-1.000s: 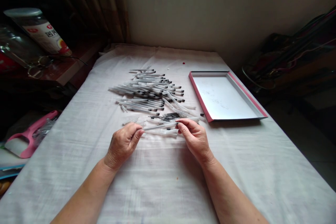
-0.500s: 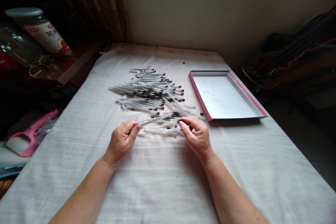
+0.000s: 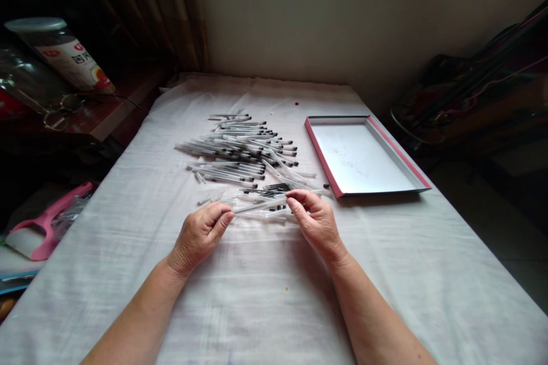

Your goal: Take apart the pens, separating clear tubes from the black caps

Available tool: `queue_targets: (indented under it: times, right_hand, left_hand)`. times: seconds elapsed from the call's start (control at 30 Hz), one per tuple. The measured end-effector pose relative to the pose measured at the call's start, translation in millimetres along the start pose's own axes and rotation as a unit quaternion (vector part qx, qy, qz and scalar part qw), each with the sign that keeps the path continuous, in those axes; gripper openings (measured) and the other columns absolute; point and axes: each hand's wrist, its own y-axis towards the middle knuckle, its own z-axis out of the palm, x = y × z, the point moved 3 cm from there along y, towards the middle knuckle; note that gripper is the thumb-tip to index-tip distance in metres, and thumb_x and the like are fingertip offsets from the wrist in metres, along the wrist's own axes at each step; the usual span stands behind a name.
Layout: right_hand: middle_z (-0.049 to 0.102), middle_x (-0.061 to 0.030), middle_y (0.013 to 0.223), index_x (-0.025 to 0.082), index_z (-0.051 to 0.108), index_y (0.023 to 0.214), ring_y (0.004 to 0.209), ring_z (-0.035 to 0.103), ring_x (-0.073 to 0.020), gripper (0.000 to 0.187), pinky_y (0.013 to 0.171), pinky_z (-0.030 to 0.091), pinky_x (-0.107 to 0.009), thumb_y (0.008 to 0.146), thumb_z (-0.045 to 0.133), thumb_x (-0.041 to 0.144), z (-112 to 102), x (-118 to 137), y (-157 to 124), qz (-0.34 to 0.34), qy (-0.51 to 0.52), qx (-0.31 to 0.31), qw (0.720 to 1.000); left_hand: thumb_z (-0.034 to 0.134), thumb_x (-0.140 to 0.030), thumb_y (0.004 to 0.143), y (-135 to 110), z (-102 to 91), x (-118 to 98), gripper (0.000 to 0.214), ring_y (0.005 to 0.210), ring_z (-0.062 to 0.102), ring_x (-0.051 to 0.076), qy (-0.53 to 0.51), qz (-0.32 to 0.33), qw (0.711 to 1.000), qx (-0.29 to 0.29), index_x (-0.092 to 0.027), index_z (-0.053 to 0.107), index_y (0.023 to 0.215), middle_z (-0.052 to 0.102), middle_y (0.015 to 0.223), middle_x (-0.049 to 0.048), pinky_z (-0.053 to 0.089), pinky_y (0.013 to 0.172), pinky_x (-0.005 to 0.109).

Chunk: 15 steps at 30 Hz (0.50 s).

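My left hand point(image 3: 203, 235) is closed around the left end of a clear pen barrel point(image 3: 259, 205), which slants slightly up to the right. Thumb and forefinger of my right hand point(image 3: 314, 222) are pinched at the barrel's other end, over a small black piece mostly hidden by the fingertips. Just beyond my hands lie loose clear barrels point(image 3: 274, 218) and a cluster of thin black pen parts point(image 3: 276, 188). Farther back is a heap of clear pens with black ends point(image 3: 240, 145), most of them pointing right.
A shallow pink-edged box lid point(image 3: 363, 159) with a white inside lies at the right. One small black piece point(image 3: 326, 186) is beside its near corner. On a wooden surface at the left stand a jar point(image 3: 71, 57) and eyeglasses point(image 3: 60, 114). A pink-handled tool point(image 3: 47, 219) lies below.
The barrel's right end has swung down to meet my right fingertips, where before it pointed past them. Both hands stay in nearly the same place.
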Motion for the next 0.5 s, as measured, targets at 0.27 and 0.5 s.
queue_targets:
  times: [0.27,0.5]
  right_hand:
    - [0.061,0.0006,0.066,0.019,0.065,0.082,0.059,0.054,-0.0128,0.018,0.057,0.045,-0.025,0.083,0.061,0.037,-12,-8,8,0.044,0.035,-0.035,0.998]
    - [0.064,-0.002,0.071,0.019,0.065,0.085,0.063,0.057,-0.0158,0.026,0.063,0.049,-0.03,0.08,0.06,0.044,-33,-28,18,0.074,-0.017,-0.097,0.992]
  left_hand:
    - [0.053,-0.034,0.093,0,-8.1,10,0.023,0.069,0.066,0.014,0.038,0.003,0.999,-0.025,-0.018,0.067,0.085,0.07,0.076,0.002,0.049,0.067,0.022]
    - [0.055,-0.045,0.089,1,-36.5,31,0.029,0.065,0.065,0.015,0.12,-0.042,0.989,-0.072,-0.02,0.069,0.083,0.072,0.077,0.0016,0.048,0.062,0.023]
